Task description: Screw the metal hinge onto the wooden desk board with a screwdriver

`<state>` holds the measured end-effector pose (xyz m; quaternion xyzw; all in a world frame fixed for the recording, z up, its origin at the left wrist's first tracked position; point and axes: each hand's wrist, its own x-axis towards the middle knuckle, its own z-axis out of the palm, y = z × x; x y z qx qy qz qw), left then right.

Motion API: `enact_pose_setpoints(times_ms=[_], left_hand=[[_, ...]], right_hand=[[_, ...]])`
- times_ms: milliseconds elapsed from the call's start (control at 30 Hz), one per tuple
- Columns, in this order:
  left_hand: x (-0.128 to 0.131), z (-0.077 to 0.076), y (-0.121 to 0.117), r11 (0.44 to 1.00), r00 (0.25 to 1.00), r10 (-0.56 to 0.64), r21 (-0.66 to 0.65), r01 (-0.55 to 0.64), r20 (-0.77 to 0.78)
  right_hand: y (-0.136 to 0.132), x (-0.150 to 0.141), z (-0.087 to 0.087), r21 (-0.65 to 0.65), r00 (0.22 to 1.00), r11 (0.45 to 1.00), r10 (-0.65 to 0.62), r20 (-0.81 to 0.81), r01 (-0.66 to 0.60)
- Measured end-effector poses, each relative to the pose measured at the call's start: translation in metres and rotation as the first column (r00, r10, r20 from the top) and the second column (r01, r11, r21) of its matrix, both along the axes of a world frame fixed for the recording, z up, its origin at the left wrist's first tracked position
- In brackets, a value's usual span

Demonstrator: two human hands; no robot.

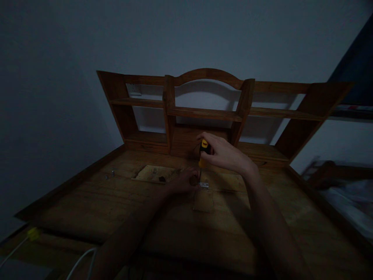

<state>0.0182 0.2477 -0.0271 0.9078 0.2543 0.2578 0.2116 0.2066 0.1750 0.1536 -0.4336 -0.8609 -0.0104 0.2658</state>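
The right hand [229, 153] is clamping its fingers on 1 screwdriver [204, 147], pointing toward 6 o'clock at the hinge [204, 185] on the tabletop [116, 204]; a tilting shaft risks slipping into the left hand [180, 182], resting at 9 o'clock, grip unclear.

right hand [223, 153] raised with fingers curled, left hand [185, 181] lower, both forearms reaching forward

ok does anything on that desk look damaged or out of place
Yes, the wooden desktop looks damaged: beside the left hand is a pale, ragged-edged patch with a dark mark, as if the surface layer were torn away.
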Motion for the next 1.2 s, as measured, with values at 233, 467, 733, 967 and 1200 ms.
enact_pose_setpoints(times_ms=[233, 467, 733, 967, 1200], left_hand=[[0.0006, -0.0033, 0.0028, 0.998, 0.999, -0.025, 0.056, 0.024, 0.021], [0.0017, -0.0064, 0.0029, 1.000, 1.000, 0.016, 0.019, -0.016, 0.015], [0.0019, -0.0018, 0.0003, 1.000, 0.999, 0.026, 0.005, -0.026, 0.023], [0.0027, -0.0032, 0.0006, 1.000, 0.999, 0.019, 0.013, -0.019, 0.044], [0.0020, -0.0018, -0.0001, 1.000, 0.999, 0.023, -0.016, -0.022, 0.044]], right_hand=[[0.0035, -0.0055, -0.0059, 0.109, 0.987, 0.983, -0.154, 0.042, 0.149], [0.0066, -0.0064, -0.0066, 0.143, 0.994, 0.986, -0.092, 0.058, 0.082], [0.0073, -0.0070, -0.0054, 0.169, 0.980, 0.972, -0.179, 0.082, 0.164], [0.0075, -0.0056, -0.0055, 0.101, 0.997, 0.992, -0.071, 0.009, 0.070], [0.0004, -0.0047, -0.0028, 0.041, 1.000, 0.999, -0.014, 0.024, 0.013]])
